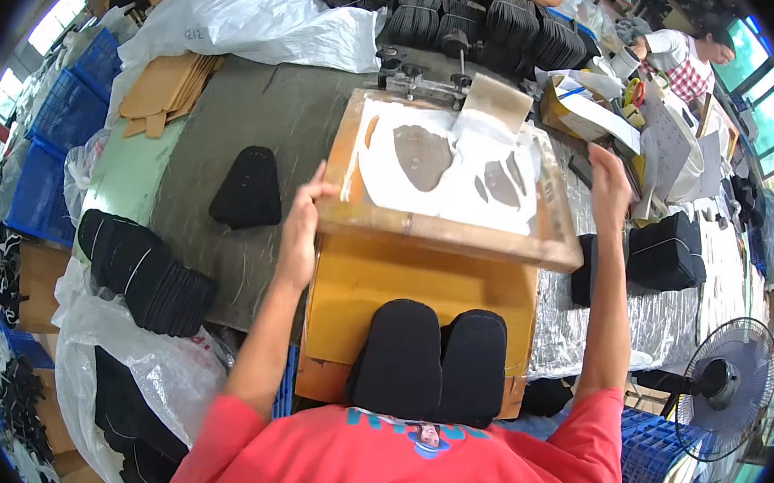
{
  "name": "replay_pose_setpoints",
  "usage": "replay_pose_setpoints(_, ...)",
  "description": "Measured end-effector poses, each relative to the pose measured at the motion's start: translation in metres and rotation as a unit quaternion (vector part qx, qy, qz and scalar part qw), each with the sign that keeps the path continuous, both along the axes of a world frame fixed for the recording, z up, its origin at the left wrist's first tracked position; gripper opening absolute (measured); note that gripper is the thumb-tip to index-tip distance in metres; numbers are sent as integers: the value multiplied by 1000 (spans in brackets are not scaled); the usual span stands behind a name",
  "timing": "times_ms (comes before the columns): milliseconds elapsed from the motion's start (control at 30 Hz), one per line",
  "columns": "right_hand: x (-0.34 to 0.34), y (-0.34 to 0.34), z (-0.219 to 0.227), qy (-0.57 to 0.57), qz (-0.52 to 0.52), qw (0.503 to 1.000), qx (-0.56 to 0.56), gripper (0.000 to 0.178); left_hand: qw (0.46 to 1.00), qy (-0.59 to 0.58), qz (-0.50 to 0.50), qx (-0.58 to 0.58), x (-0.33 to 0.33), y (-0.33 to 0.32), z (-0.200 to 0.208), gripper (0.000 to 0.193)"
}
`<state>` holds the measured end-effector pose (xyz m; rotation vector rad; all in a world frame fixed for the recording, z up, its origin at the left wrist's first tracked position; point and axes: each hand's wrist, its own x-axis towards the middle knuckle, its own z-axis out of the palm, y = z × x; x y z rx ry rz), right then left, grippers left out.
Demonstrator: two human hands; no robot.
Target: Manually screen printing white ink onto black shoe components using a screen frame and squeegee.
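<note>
A wooden screen printing frame [549, 248], smeared with white ink around two bare mesh patches, is tilted over a yellow board [345, 291]. Clamps [424, 84] stand at its far edge. A tan squeegee-like piece [496, 103] rests in the ink at the back. At the frame's left edge my left hand [299, 235] has its fingers on the wood. My right hand [611, 187] is raised just right of the frame, apart from it, with loosely bent fingers and nothing visible in them. Two stacks of black rounded pads [395, 356] stand at the board's near edge, against my shirt.
One black pad [247, 187] lies on the grey table [211, 119] at left, near a bundled stack [146, 272]. More bundles [664, 252] sit at right, above a fan [727, 387]. Two people work across the table. Cardboard pieces [166, 88] lie at far left.
</note>
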<state>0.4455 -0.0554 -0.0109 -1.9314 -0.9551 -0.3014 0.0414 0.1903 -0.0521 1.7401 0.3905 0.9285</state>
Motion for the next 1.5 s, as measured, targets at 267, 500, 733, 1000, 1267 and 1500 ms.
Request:
replay_pose_setpoints(267,-38,119,11,-263,24,935,-237,44,989,131,31,60,5,-10,-51,8)
replay_pose_setpoints(500,-136,84,10,-98,176,942,-268,17,993,106,28,40,-1,-12,-43,8)
replay_pose_setpoints(733,-115,178,-7,-165,132,963,-169,11,994,111,12,10,12,-12,-46,8)
replay_pose_setpoints(1000,-130,64,16,-163,280,914,-245,18,993,105,36,38,-1,-11,-43,8)
replay_pose_setpoints(1267,-63,73,-17,-174,61,955,-232,16,993,102,16,51,11,-11,-47,9)
replay_pose_setpoints(1500,-127,32,12,-84,168,955,-229,22,992,116,26,34,2,-11,-43,9)
